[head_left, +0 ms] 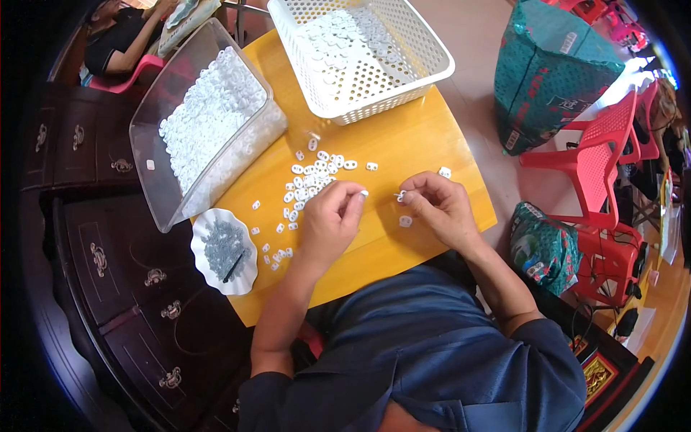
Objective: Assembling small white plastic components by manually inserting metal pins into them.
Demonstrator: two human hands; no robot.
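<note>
Over the yellow table (pixel 360 248), my left hand (pixel 332 217) is closed, with a small white plastic piece (pixel 364 193) pinched at the fingertips. Facing it, my right hand (pixel 440 205) pinches another small white part (pixel 401 195) from which something thin and metallic sticks out; its exact kind is too small to tell. The two hands are apart. Beyond my left hand lies a loose pile of oval white two-holed pieces (pixel 308 175). Squarish white pieces (pixel 280 228) are scattered left of it, and one white piece (pixel 406 221) lies beside my right fingers.
A clear bin (pixel 162 205) of white parts and a white perforated basket (pixel 345 114) stand at the back. On the left, a scalloped white dish (pixel 204 268) holds small grey metal parts and a dark stick. Green bags (pixel 529 108) and red chairs (pixel 565 165) stand right; another person sits far left.
</note>
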